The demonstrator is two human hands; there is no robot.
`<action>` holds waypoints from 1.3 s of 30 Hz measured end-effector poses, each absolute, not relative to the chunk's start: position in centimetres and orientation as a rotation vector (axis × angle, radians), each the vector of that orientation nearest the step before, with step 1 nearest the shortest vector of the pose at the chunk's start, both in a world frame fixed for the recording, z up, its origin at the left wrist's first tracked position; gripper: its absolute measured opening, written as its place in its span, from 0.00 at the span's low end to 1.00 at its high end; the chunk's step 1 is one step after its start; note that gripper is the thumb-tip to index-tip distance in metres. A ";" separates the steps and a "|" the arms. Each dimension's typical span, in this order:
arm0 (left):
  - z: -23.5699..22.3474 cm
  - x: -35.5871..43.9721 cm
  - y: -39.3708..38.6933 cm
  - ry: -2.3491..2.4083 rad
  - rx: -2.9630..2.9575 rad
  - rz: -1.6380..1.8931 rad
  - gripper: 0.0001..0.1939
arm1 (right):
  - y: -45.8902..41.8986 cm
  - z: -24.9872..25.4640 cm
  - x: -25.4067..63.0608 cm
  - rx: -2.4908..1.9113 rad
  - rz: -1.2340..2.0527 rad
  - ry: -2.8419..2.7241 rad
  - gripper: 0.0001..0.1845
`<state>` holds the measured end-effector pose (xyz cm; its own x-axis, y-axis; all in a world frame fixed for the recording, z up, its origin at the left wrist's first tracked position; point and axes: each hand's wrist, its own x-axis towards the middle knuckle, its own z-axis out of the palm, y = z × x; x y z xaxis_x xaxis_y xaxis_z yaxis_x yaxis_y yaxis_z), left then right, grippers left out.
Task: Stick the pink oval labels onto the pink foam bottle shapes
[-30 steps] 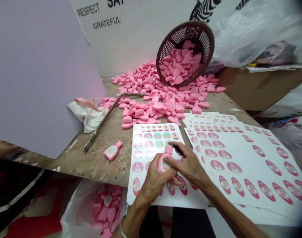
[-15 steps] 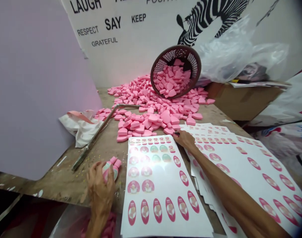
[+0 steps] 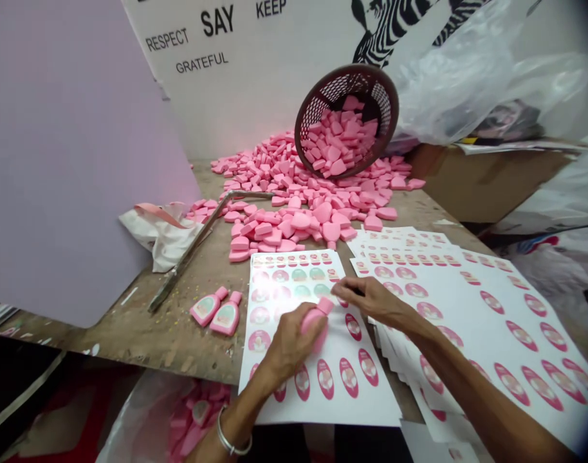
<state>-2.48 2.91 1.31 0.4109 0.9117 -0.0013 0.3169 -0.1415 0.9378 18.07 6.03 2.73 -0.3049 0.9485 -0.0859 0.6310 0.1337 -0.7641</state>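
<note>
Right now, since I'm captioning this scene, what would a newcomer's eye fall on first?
Probably the heap of pink bottles at the back of the table, a tipped basket among them. Next, the zebra on the wall; then the left hand holding one bottle over sticker sheets.

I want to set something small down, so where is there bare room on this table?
Bare wood shows between the metal bar and the front sticker sheet, behind the two labelled bottles, and along the near edge left of them. The back is crowded with the pink pile and basket; loose sheets cover much of the right.
</note>
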 end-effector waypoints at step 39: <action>-0.4 -1.0 3.9 1.021 0.901 1.001 0.25 | 2.9 -0.1 16.4 -1.545 0.553 -1.410 0.16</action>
<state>-1.04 3.88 -0.45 0.1989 0.9486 -0.2461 -0.2279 0.2890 0.9298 16.43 2.89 -0.09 0.2364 0.9374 0.2557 0.5133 0.1030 -0.8520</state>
